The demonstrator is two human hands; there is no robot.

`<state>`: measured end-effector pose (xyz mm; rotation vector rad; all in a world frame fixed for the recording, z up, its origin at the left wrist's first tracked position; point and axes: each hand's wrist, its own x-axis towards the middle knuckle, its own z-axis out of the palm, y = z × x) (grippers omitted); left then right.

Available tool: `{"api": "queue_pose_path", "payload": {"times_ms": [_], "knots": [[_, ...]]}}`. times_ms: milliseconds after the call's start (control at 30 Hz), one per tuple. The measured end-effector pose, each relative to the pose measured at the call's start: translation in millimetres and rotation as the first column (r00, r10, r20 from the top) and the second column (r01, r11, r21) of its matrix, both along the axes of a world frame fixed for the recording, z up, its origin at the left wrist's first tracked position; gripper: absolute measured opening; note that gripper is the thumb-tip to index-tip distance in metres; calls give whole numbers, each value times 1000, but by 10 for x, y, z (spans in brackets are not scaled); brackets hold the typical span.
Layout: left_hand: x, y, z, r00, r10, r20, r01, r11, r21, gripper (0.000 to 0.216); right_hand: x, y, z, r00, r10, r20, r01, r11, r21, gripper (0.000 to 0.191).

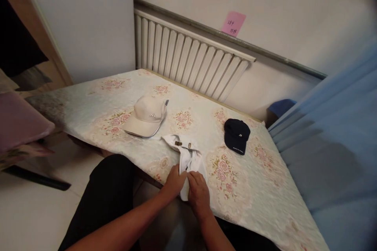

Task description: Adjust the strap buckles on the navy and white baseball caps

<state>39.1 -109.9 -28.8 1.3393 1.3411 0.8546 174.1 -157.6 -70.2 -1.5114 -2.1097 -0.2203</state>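
Note:
A white baseball cap (193,159) lies at the near edge of the table, its back strap and metal buckle facing away from me. My left hand (176,180) is closed on the cap's left side, thumb on top. My right hand (199,192) grips it from the right, fingers bent over the fabric near the brim. The two hands almost touch, and they hide part of the cap. To the left of it sits a beige cap (149,113) with a small logo. A dark navy cap (237,134) rests to the right, its brim toward me.
A flowered tablecloth (182,119) covers the table. Behind it are a white radiator (188,55) and a wall with a pink note (233,23). A blue curtain (332,133) hangs along the right side. At the left stands a pink-covered seat (23,121).

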Motion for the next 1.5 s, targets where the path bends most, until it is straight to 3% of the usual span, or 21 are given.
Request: {"api": "queue_pose_path", "payload": {"times_ms": [300, 500, 767, 1067, 1500], "knots": [[-27, 8, 88, 996, -33, 77, 30, 999, 40, 43, -12, 1, -20, 998, 10, 61, -11, 1000, 24, 40], [-69, 23, 160, 990, -76, 116, 70, 996, 55, 48, 62, 57, 75, 989, 37, 144, -35, 999, -11, 43], [-91, 61, 107, 985, -113, 130, 106, 992, 61, 51, 255, 319, 157, 977, -19, 212, 25, 999, -24, 42], [-62, 87, -1, 981, -110, 162, 99, 992, 75, 54, 90, 199, 67, 970, -137, 201, 144, 989, -20, 47], [-93, 21, 170, 986, -68, 155, 67, 998, 12, 47, -121, 5, -121, 980, -153, 129, 148, 988, 46, 41]]}}
